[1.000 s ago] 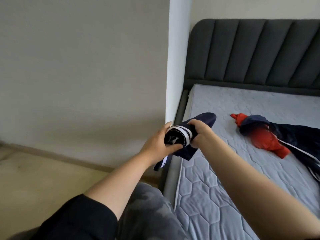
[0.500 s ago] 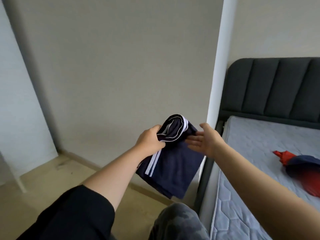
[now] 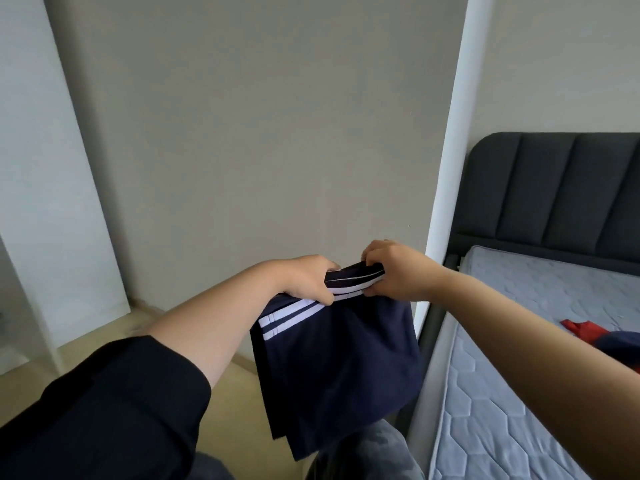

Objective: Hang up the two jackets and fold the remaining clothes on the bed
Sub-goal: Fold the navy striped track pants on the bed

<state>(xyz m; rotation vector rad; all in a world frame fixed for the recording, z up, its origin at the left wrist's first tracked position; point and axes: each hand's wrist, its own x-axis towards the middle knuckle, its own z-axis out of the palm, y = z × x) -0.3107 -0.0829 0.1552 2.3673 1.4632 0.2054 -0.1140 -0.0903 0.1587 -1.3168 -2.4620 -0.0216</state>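
The fingers of the left hand curl tightly around one end of the rolled top edge of a navy garment. The right hand pinches the other end, thumb below and fingers folded over the top. Both hands grip the cloth at chest height, probably to keep its edges lined up while folding. The garment hangs down between the forearms in layered panels, clear of the floor and just left of the bed. Two white stripes run along its seam. No brand, label or writing is readable on it. Farther right, a red and navy garment lies on the grey quilted mattress, partly hidden by the right forearm. A dark padded headboard stands behind. A plain beige wall fills the background.
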